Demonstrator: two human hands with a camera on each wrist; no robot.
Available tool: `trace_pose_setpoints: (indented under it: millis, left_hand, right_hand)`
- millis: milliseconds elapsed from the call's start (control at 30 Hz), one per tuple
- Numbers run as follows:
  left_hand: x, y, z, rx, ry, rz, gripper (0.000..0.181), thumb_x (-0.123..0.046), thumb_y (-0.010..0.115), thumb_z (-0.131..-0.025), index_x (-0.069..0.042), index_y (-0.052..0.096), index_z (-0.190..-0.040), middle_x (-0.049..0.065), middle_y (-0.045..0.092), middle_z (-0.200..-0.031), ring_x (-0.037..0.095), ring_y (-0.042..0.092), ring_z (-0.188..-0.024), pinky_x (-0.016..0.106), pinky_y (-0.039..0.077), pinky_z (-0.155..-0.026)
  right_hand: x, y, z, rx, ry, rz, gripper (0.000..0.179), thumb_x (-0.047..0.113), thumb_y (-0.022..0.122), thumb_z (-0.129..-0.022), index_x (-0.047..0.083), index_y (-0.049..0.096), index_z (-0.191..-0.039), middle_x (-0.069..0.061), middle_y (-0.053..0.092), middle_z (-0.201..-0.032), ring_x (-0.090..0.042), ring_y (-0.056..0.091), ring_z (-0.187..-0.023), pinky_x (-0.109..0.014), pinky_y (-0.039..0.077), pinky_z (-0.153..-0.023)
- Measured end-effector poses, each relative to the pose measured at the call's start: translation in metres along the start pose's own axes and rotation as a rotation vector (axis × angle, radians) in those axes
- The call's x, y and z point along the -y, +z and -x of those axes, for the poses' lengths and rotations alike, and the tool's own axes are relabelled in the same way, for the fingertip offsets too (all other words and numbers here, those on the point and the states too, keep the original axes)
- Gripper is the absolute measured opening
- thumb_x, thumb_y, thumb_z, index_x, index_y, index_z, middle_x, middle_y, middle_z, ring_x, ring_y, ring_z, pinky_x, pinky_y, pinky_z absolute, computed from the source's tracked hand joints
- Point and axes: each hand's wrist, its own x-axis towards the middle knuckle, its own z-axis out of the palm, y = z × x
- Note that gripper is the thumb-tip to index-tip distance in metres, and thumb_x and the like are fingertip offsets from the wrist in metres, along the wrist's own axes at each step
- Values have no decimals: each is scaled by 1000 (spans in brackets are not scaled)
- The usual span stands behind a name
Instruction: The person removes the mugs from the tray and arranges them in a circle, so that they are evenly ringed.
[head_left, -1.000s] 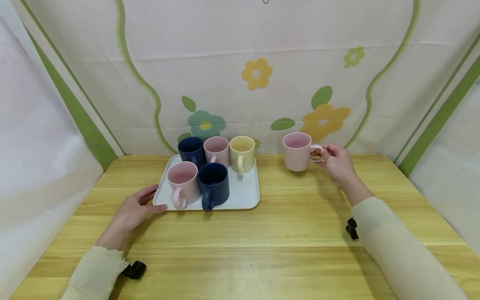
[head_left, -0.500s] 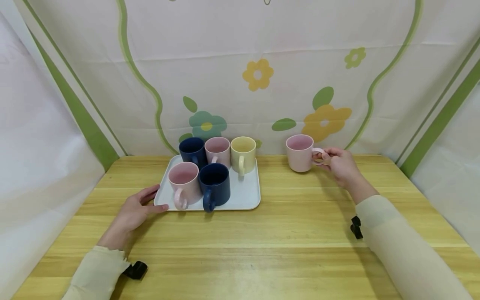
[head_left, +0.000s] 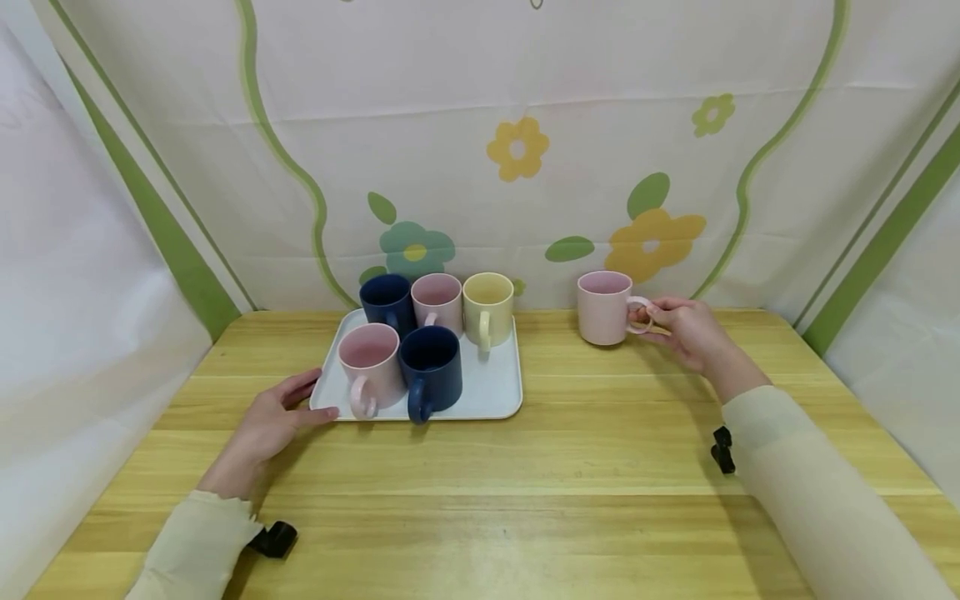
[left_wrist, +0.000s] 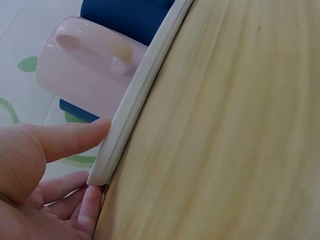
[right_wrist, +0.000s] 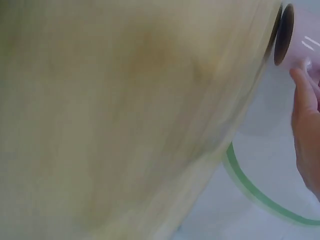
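Moved since the earlier frames: held pink mug (head_left: 602, 317) and right hand (head_left: 690, 333), shifted slightly rightward together; tray group in unchanged arrangement.

Left to right:
- Left sleeve (head_left: 195, 546), cream, with black wrist fitting (head_left: 276, 540).
- Left hand (head_left: 270, 421): thumb on the near rim, other fingers at the side and underside, gripping the near left corner of the tray.
- Tray (head_left: 487, 387), white, rounded corners, flat on the wood-grain table (head_left: 480, 508); bears five upright mugs in two rows.
- Front pink mug (head_left: 381, 379), handle toward the person.
- Rear navy mug (head_left: 388, 308), behind it.
- Front navy mug (head_left: 441, 375), close beside the front pink mug, handle forward.
- Rear pink mug (head_left: 444, 312), middle of the rear row.
- Yellow mug (head_left: 495, 317), rear row, right end, handle forward.
- Held pink mug: well apart from the tray, near the table's far edge, upright, handle to the right; whether its base touches the table cannot be told.
- Right hand: thumb and fingers pinching that mug's handle.
- Right sleeve (head_left: 817, 492), cream.

Behind all: pale backdrop (head_left: 442, 167), printed with flowers.
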Motion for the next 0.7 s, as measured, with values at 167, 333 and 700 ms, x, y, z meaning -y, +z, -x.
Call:
trace_pose_setpoints:
  millis: [167,333,700]
  left_hand:
    - [1,1,0,-6,10,8,90,-26,79,-97,-6,27,-168,22,36,-171,42,37,-155,52,36,-122]
    - [0,1,0,-9,5,21,89,-25,79,-98,-6,27,-168,23,35,-171,42,36,-155,54,34,-125]
    - [-2,1,2,-15,12,12,89,-25,79,-98,-5,28,-168,24,36,-170,43,36,-155,58,31,-127]
  right_hand:
    - [1,-7,-2,52,15,83,21,10,49,-112,4,69,-110,3,74,-101,-9,72,-104,-30,62,-97]
    - [2,-9,-3,88,33,10,23,11,50,-112,4,69,-102,-1,70,-94,-14,68,-95,-35,63,-95]
    - [2,-12,-8,74,45,-17,24,16,59,-109,8,75,-93,-1,68,-85,-13,66,-87,-39,64,-94]
